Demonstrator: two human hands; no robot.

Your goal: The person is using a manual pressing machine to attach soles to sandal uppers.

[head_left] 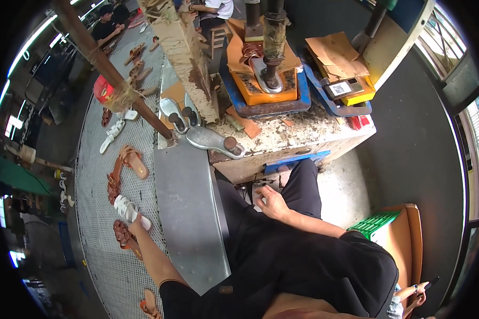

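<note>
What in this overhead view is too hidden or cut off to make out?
- Left hand: fingers lie over the white sandal, so the grip is unclear.
- Right hand: fingertips hidden between knee and workbench.
- Brown sandal: cut off by the lower edge.

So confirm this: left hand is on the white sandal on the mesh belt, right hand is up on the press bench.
Not quite. The left hand is on the white sandal on the mesh belt, but the head view shows the right hand resting on the person's own thigh, below the press bench.
</note>
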